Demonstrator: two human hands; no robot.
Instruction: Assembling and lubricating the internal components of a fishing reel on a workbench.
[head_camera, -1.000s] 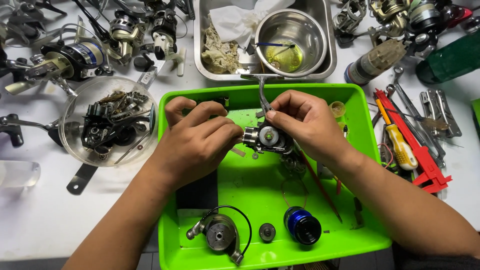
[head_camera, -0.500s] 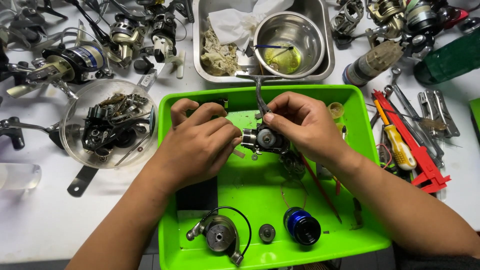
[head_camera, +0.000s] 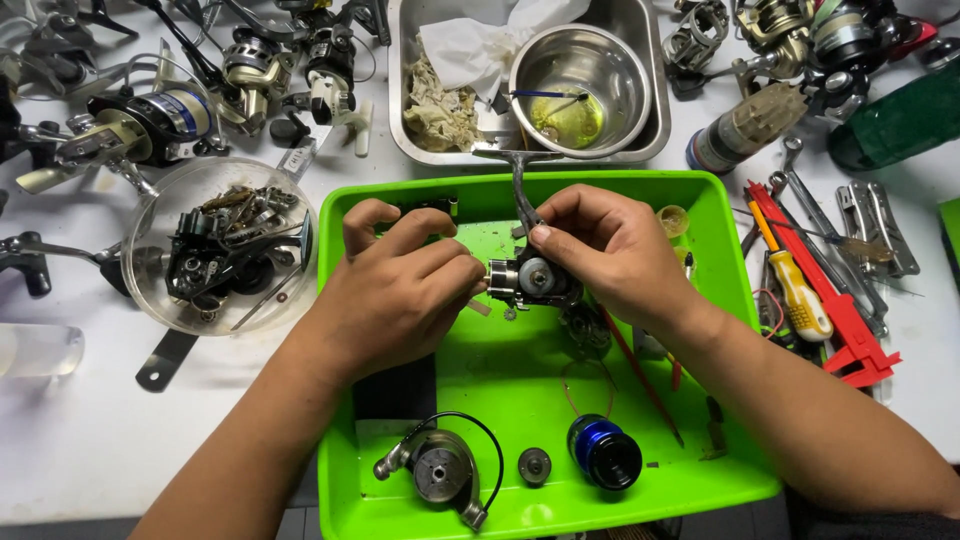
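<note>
Over a bright green tray (head_camera: 720, 240), both my hands work on a dark fishing reel body (head_camera: 535, 277) with a metal stem pointing away from me. My right hand (head_camera: 610, 250) grips the reel body from the right, thumb on its top. My left hand (head_camera: 400, 290) has its fingers closed against the reel's left side; whether a small part or tool is pinched there is hidden. In the tray's near part lie a grey rotor with a wire bail (head_camera: 440, 470), a small round part (head_camera: 535, 465) and a blue spool (head_camera: 605, 450).
A clear bowl of dark reel parts (head_camera: 225, 245) sits left of the tray. Behind it stands a steel pan (head_camera: 650, 140) with rags and a steel bowl (head_camera: 580, 75) of yellow oil. Several reels crowd the back. Red calipers (head_camera: 835, 300), a yellow screwdriver (head_camera: 800, 290) and wrenches lie at right.
Both hands and the reel body stay in nearly the same place; only small finger movements at the reel are visible.
</note>
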